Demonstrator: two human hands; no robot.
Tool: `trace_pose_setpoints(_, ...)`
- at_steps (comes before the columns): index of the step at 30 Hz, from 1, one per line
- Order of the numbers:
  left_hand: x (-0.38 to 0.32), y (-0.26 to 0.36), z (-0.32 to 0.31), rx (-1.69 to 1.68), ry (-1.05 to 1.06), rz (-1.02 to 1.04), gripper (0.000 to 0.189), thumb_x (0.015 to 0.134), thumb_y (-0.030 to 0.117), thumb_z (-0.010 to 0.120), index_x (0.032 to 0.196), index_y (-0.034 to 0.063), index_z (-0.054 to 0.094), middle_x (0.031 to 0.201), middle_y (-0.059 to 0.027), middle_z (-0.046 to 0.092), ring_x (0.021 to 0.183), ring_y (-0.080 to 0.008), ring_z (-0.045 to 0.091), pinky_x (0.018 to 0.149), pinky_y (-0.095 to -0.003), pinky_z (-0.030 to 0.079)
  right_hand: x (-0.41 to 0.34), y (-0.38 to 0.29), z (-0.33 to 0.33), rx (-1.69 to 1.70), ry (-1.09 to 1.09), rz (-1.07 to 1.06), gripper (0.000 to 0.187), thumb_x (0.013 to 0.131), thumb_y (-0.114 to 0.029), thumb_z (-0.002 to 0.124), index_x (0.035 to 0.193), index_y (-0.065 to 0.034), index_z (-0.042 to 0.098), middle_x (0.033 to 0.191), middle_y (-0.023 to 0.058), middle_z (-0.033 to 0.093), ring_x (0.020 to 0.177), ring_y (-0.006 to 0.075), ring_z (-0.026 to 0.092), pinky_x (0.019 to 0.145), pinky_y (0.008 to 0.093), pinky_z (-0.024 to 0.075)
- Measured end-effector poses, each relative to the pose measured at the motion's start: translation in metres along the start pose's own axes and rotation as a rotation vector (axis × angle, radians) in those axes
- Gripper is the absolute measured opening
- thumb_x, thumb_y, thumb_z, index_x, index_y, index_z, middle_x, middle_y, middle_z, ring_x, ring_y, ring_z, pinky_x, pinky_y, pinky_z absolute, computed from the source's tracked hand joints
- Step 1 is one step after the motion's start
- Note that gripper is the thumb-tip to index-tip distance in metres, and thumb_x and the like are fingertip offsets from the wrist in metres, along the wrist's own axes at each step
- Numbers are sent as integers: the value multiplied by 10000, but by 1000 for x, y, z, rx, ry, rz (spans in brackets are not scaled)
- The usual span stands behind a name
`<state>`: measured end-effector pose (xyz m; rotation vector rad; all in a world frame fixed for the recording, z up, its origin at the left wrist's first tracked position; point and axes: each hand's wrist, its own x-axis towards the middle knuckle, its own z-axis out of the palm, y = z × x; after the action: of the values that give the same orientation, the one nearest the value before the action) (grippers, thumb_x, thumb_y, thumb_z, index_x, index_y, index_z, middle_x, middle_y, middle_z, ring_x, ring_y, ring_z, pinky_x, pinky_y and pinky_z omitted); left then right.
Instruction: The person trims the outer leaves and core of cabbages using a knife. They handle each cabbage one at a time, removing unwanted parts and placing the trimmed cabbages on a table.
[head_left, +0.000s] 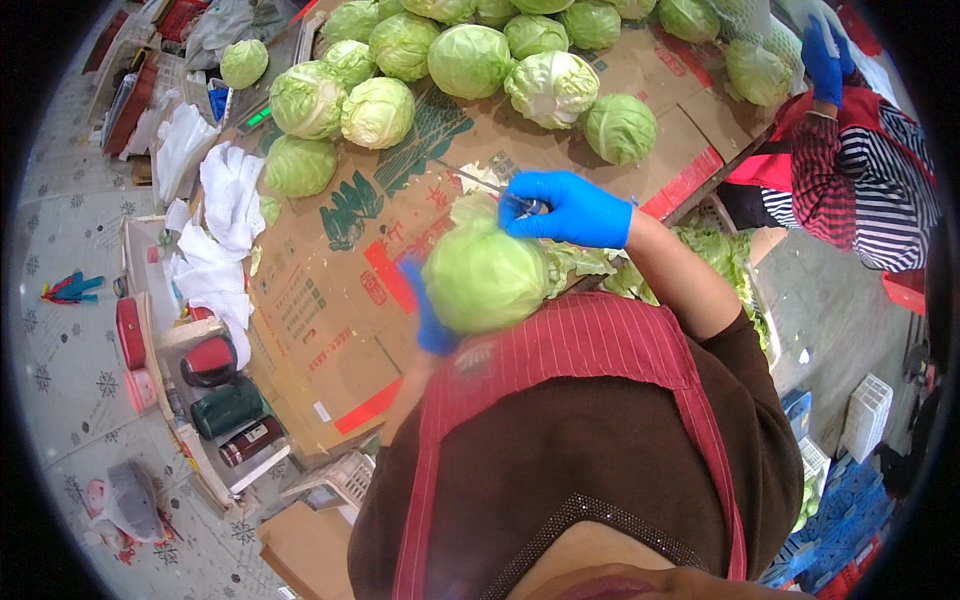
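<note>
A pale green cabbage (486, 277) is in front of my apron, above the front edge of the cardboard-covered table. My left hand (431, 315), in a blue glove and blurred, supports it from the left side. My right hand (566, 208), also blue-gloved, is at the cabbage's upper right and grips a knife (480, 180). The thin blade points up and left over the cardboard (315, 262). A loose leaf (474, 208) sticks up at the top of the cabbage, partly hidden behind my fingers. Cut outer leaves (581, 259) lie just right of it.
Several whole cabbages (469, 61) crowd the table's far side. White cloth gloves (231, 195) lie along its left edge, beside a tray with flasks (226, 407). A crate of leaves (712, 251) stands at right. Beyond it a co-worker's gloved hand (821, 64) is near a netted cabbage.
</note>
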<state>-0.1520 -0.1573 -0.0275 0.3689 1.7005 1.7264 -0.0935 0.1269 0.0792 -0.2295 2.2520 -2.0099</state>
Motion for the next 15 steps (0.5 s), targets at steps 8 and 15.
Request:
trace_pose_setpoints(8, -10, -7, -7, -131, -6, 71, 946, 864, 805, 312, 1510, 114, 311, 1515, -161, 380, 1363, -346, 408, 1129, -529, 334, 6, 3, -2, 20, -11, 126, 211, 935, -244, 639, 1046, -65, 626, 926, 17, 618, 857, 106, 549, 777, 291, 464)
trace_pose_setpoints(15, 12, 9, 6, 666, 125, 449, 788, 772, 314, 782, 1426, 85, 407, 1390, -125, 509, 1249, -287, 525, 1059, -455, 429, -1, 14, 8, 126, 196, 26, 199, 961, -232, 596, 1100, -90, 583, 915, 7, 588, 672, 63, 520, 546, 215, 430)
